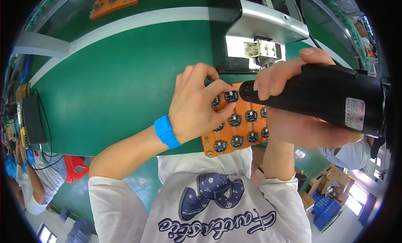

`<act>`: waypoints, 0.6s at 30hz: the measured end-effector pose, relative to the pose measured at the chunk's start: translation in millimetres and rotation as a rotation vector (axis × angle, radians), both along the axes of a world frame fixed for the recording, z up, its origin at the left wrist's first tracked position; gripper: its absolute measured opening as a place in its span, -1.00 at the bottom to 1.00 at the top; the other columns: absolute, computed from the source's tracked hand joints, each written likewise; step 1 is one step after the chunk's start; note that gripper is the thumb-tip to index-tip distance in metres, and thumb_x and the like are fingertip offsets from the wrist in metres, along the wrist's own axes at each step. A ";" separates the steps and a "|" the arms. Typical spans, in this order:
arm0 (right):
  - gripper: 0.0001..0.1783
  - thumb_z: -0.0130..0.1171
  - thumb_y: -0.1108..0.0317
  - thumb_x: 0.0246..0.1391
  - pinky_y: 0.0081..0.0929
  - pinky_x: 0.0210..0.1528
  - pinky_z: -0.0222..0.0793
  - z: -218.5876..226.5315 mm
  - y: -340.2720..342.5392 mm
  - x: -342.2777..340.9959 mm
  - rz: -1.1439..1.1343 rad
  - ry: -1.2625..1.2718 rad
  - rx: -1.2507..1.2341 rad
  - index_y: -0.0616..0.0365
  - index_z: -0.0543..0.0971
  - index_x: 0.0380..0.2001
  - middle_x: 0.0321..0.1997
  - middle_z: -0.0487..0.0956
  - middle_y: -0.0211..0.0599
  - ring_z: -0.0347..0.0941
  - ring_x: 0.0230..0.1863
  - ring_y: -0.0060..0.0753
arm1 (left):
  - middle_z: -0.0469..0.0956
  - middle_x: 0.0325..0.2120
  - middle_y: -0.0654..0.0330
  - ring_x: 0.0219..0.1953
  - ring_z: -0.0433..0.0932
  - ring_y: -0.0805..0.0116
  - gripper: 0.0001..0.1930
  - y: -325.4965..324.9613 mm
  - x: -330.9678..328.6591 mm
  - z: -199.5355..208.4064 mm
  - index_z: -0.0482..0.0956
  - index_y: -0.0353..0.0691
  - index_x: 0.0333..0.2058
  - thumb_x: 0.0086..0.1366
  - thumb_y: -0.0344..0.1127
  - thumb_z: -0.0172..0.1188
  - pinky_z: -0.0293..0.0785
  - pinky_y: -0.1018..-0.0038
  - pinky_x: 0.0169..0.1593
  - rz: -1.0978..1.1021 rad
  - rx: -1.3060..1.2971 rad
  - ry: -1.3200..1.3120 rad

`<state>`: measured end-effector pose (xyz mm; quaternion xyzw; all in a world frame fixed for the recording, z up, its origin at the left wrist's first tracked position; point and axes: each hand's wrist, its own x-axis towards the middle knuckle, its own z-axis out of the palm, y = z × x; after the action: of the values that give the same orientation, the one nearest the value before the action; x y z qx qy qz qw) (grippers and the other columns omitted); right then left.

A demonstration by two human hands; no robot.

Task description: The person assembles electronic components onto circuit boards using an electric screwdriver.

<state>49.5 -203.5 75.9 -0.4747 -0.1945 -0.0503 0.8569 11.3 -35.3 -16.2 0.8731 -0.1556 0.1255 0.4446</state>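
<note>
An orange tray (244, 129) with rows of small round black parts lies at the table's near edge. My left hand (190, 100), with a blue wristband (166, 132), reaches over the tray's left side. Its thumb and index finger close around one round black part (231, 96) in the far row. My right hand (293, 127) is wrapped around a black electric screwdriver (314, 100), whose narrow end points at that same part. The screwdriver's bit is hidden, so I cannot tell whether it touches.
A metal-and-black machine (268, 21) stands just beyond the tray. Another orange tray (113, 2) sits at the far left, past a white rail (138, 20). A black box (33, 119) with cables is at the table's left end. People work on both sides.
</note>
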 end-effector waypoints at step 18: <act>0.28 -0.21 -0.79 0.01 -0.27 -0.34 0.45 -0.1 -3.6 2.6 0.067 -0.003 -0.056 0.32 0.32 0.25 -0.34 0.54 -0.10 0.48 -0.42 -0.26 | 0.42 -0.17 0.20 -0.07 0.41 0.14 -0.71 3.4 -1.0 -1.7 0.72 -0.08 -0.29 -0.04 -0.29 0.54 0.29 0.22 -0.02 0.000 -0.012 0.018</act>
<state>52.1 -207.0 75.7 -0.4916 -0.2131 -0.0168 0.8441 10.3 -31.9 -17.9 0.8716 -0.1508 0.1183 0.4512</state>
